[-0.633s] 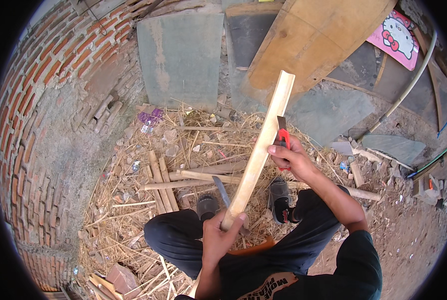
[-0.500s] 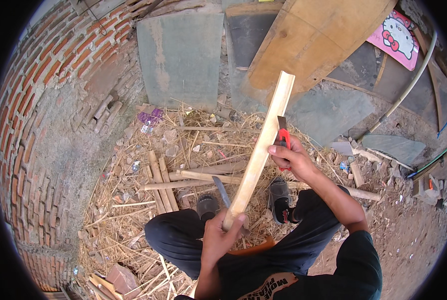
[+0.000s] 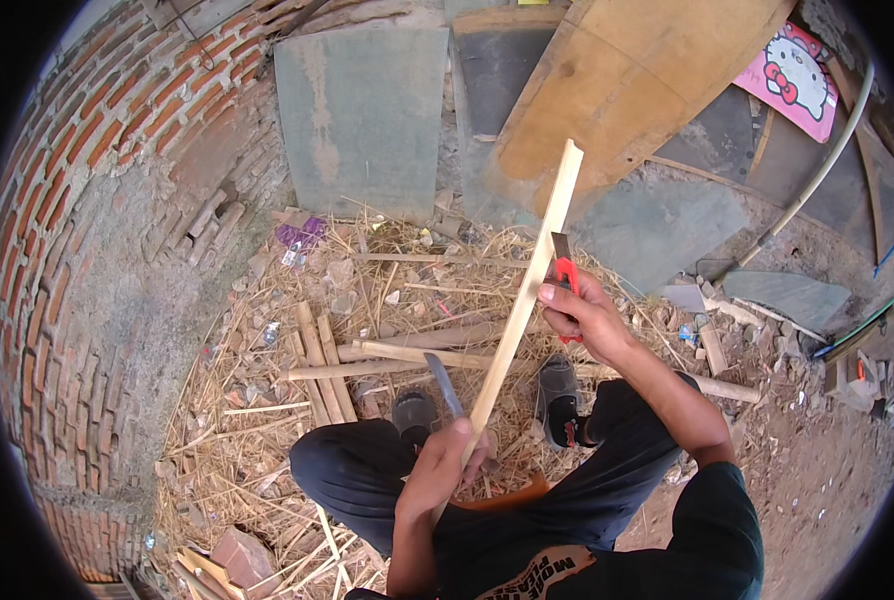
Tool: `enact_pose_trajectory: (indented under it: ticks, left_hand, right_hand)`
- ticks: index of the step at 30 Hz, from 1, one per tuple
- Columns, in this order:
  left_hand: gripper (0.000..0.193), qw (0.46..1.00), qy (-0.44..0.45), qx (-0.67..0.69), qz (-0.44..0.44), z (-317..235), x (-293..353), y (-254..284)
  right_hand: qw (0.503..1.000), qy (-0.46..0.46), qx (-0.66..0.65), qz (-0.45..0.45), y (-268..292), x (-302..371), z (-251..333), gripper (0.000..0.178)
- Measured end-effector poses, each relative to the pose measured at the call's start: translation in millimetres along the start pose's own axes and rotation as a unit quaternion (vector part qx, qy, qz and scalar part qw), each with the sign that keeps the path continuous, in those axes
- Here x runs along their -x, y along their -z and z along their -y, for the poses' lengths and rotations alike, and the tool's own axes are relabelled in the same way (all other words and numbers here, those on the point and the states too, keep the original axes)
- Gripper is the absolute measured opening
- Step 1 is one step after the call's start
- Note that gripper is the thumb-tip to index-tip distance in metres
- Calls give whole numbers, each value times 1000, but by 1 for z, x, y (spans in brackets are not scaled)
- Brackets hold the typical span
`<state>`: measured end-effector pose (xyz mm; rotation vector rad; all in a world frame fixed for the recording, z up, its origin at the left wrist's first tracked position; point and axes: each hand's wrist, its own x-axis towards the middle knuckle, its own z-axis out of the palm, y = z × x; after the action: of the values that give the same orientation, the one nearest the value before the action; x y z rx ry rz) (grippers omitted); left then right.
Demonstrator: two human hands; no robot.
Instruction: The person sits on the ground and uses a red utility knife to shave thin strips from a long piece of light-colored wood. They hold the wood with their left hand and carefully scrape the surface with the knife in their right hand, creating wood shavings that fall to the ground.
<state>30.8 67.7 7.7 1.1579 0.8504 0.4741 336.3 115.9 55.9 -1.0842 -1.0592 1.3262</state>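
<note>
A long pale strip of split wood or bamboo (image 3: 512, 335) slants up and away from my lap. Its near end is gripped by my left hand (image 3: 442, 462), fingers wrapped round it. My right hand (image 3: 582, 312) is closed on a red utility knife (image 3: 567, 275) beside the strip's upper half, the thumb touching the strip. The knife's dark blade (image 3: 561, 246) lies against or very near the strip's right side. Behind my left hand a grey metal blade (image 3: 443, 384) sticks up between my feet; its lower end is hidden.
Straw and wood shavings (image 3: 267, 440) cover the ground. Several split pieces (image 3: 322, 365) and sticks (image 3: 417, 352) lie ahead of my feet. A brick wall (image 3: 77, 250) stands at left; grey sheets (image 3: 362, 120) and a brown board (image 3: 637, 80) lean at the back. A pale pipe (image 3: 817, 190) slopes at right.
My left hand has turned the strip about its length, so a narrower face shows. The strip's far end has shifted slightly; my right hand with the knife is nearly still.
</note>
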Motion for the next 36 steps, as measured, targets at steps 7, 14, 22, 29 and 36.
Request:
enact_pose_trajectory:
  ticks: [7, 14, 22, 29, 36]
  left_hand:
    - [37, 985, -72, -134, -81, -1, 2, -21]
    - [35, 993, -94, -41, -59, 8, 6, -17]
    - [36, 950, -153, -199, -183, -21, 12, -13]
    - [33, 934, -169, -233, -210, -38, 7, -25]
    - [34, 909, -187, -294, -230, -36, -4, -29]
  right_hand:
    - [996, 38, 85, 0, -9, -2, 6, 51]
    - [985, 66, 161, -19, -10, 1, 10, 45]
    - [851, 282, 442, -7, -33, 30, -3, 31]
    - [780, 383, 493, 37, -57, 38, -24, 41]
    - [782, 371, 502, -14, -57, 38, -21, 36]
